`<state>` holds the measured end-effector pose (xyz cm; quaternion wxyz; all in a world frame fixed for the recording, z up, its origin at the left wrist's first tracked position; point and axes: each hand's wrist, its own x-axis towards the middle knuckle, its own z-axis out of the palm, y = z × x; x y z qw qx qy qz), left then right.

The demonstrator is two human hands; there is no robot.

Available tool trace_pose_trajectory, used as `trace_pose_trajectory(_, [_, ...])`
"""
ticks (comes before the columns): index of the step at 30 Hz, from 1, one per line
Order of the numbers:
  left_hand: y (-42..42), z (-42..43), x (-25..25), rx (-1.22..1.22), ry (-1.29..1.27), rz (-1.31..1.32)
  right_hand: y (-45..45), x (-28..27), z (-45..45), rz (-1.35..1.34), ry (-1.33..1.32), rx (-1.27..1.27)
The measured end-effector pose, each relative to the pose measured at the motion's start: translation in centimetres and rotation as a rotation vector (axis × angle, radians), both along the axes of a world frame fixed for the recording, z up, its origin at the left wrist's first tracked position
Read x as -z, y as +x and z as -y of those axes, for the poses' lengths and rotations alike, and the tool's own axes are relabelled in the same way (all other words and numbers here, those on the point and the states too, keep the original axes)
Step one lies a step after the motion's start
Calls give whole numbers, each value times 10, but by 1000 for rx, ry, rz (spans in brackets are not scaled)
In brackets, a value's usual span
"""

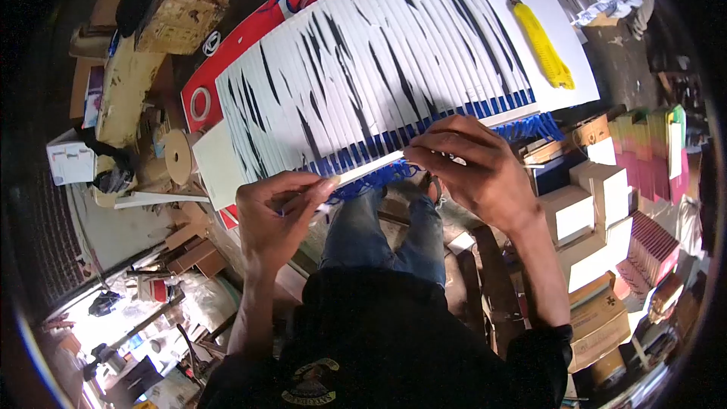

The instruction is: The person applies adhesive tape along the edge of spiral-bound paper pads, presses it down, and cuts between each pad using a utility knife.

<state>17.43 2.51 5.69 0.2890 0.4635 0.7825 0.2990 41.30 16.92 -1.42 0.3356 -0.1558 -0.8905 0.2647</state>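
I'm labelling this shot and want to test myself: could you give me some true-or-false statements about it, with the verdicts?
1. The yellow tool lies on a white sheet. True.
2. The right hand holds the yellow tool. False: its fingers are at the white bar.
3. The left hand touches the white bar. True.
4. The brown roll is right of the white strips in the picture. False: it is left of them.
5. The white strips have no dark patches. False: many dark streaks run along them.

Cutter [544,47] on sheet [579,68], R of strips [447,68]
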Motion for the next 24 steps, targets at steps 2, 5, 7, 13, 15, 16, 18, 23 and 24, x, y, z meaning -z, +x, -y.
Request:
trace_pose_trajectory(2, [-7,8,-7,-106,-120,-13,-3,6,2,12,17,-4])
trace_pose_trajectory(5, [-26,22,-5,-158,-141,-20,-4,6,1,37,47,-8])
trace_pose_trajectory(7, [-34,29,-4,-174,-170,-61,-5,6,0,67,65,-19])
trace_pose_trajectory(13, [-56,51,-6,-157,-148,-87,-5,-3,-2,157,56,-58])
trace_pose_trajectory(15, [-61,59,-5,-163,-121,-113,-12,-3,1,159,48,-79])
trace_pose_trajectory(16, [-63,63,-5,-162,-96,-143,-17,-2,2,158,36,-91])
trace_pose_trajectory(18, [-69,68,-4,-191,-115,-133,-23,1,4,131,57,-121])
trace_pose_trajectory(23, [-85,82,4,-149,37,-320,-28,-4,9,166,74,-121])
trace_pose_trajectory(24, [-86,84,5,-133,79,-379,-29,-7,9,167,90,-115])
